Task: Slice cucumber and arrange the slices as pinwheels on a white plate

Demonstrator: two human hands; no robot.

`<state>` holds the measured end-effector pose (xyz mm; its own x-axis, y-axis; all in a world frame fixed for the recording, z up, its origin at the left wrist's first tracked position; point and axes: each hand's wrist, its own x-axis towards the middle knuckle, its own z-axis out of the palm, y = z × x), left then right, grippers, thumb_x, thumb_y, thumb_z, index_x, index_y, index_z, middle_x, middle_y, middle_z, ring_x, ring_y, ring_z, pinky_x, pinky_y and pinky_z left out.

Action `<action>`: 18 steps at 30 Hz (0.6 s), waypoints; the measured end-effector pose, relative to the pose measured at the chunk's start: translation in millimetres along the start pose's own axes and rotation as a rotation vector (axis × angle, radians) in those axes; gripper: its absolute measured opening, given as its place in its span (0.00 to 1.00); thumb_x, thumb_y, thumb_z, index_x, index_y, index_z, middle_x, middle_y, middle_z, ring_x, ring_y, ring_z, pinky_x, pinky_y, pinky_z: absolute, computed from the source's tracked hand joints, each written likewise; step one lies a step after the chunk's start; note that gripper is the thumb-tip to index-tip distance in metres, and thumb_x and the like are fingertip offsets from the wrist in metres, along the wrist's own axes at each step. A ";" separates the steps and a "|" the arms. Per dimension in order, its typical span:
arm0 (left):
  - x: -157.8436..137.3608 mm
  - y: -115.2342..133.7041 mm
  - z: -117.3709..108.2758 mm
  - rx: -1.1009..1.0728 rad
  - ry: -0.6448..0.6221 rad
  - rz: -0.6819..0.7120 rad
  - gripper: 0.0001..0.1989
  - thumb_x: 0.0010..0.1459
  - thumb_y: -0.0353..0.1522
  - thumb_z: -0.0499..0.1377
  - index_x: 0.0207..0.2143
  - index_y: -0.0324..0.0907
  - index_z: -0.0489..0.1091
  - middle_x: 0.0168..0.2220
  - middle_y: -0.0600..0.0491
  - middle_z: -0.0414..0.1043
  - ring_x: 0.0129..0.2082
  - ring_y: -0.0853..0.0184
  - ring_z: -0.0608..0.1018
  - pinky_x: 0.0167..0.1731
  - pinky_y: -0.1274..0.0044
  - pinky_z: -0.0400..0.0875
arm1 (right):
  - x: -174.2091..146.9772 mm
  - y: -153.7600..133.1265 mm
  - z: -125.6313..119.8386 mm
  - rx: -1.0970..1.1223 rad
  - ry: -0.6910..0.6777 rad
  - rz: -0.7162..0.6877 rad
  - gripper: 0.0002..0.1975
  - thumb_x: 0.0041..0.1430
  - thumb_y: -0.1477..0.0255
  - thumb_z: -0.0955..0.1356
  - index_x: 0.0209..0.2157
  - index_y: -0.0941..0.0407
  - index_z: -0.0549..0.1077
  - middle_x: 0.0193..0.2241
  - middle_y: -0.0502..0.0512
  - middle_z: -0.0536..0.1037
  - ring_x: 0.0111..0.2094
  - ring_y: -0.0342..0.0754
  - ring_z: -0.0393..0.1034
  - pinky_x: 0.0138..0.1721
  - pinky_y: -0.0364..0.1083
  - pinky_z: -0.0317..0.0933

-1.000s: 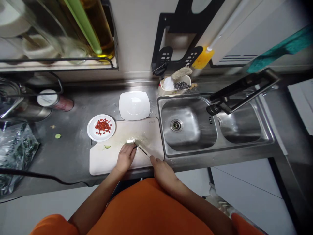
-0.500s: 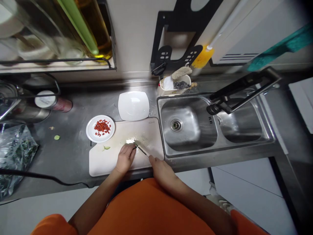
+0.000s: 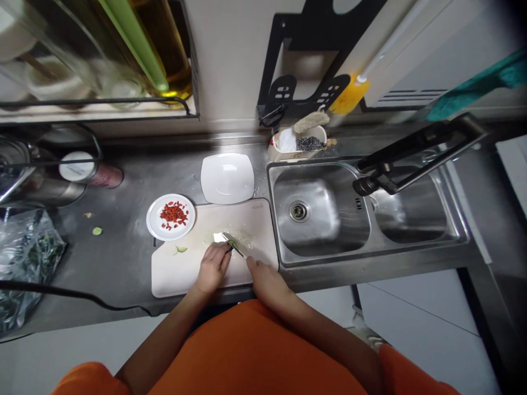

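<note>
My right hand (image 3: pixel 265 280) is closed round the handle of a knife (image 3: pixel 239 250), whose blade slants up and left over the white cutting board (image 3: pixel 189 274). Close to the blade, the bent fingers of my left hand (image 3: pixel 214 265) press on a small dark-green piece that looks like cucumber (image 3: pixel 229 248), mostly hidden by the fingers. A thin green-edged slice (image 3: pixel 233 242) shows beside the blade. Farther left on the board lie pale green cut pieces (image 3: pixel 180 249). Wet marks glisten around the knife.
A white plate of red goji berries (image 3: pixel 174 214) overlaps the board's upper left corner. Behind the board sits a white square dish (image 3: pixel 228 178). A steel double sink (image 3: pixel 325 241) with a black faucet (image 3: pixel 420 153) is on the right. A plastic bag of greens (image 3: pixel 28 263) lies left.
The knife and my right hand have shifted slightly left, and the blade lies at a steeper slant. A green slice now shows beside it. The whole view has moved a little.
</note>
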<state>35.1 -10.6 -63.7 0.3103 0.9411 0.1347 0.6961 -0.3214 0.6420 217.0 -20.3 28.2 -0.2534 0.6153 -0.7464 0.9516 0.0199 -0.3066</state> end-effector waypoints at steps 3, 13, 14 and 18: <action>-0.5 -0.9 0.7 -0.004 0.000 0.005 0.10 0.61 0.30 0.52 0.43 0.42 0.69 0.40 0.49 0.74 0.42 0.64 0.74 0.45 0.69 0.69 | 8.4 -1.9 1.0 0.006 0.008 -0.010 0.23 0.55 0.84 0.54 0.52 0.59 0.61 0.37 0.59 0.74 0.38 0.49 0.70 0.37 0.44 0.60; -1.8 -0.6 0.6 -0.006 -0.006 -0.011 0.10 0.61 0.31 0.52 0.43 0.42 0.69 0.40 0.49 0.75 0.41 0.64 0.74 0.44 0.69 0.70 | 22.5 -9.3 4.3 0.052 0.022 0.018 0.23 0.58 0.84 0.53 0.53 0.58 0.60 0.39 0.60 0.74 0.40 0.49 0.70 0.39 0.45 0.60; -1.6 -0.2 0.4 -0.007 0.000 -0.013 0.10 0.61 0.31 0.52 0.44 0.42 0.69 0.40 0.49 0.75 0.41 0.64 0.74 0.44 0.69 0.70 | 22.4 -6.5 4.6 0.059 0.025 0.021 0.23 0.57 0.83 0.54 0.53 0.58 0.60 0.39 0.60 0.74 0.40 0.50 0.70 0.39 0.45 0.59; -1.0 1.1 -0.8 -0.018 0.002 -0.010 0.10 0.61 0.31 0.52 0.44 0.42 0.69 0.42 0.48 0.74 0.43 0.63 0.74 0.46 0.68 0.69 | 18.9 9.4 2.3 0.108 0.048 0.083 0.23 0.56 0.84 0.54 0.53 0.59 0.60 0.38 0.60 0.74 0.41 0.49 0.70 0.39 0.44 0.58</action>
<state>35.0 -11.7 -62.5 0.3018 0.9444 0.1300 0.6871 -0.3101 0.6571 220.7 -10.3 9.9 -0.1638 0.6482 -0.7437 0.9439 -0.1162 -0.3091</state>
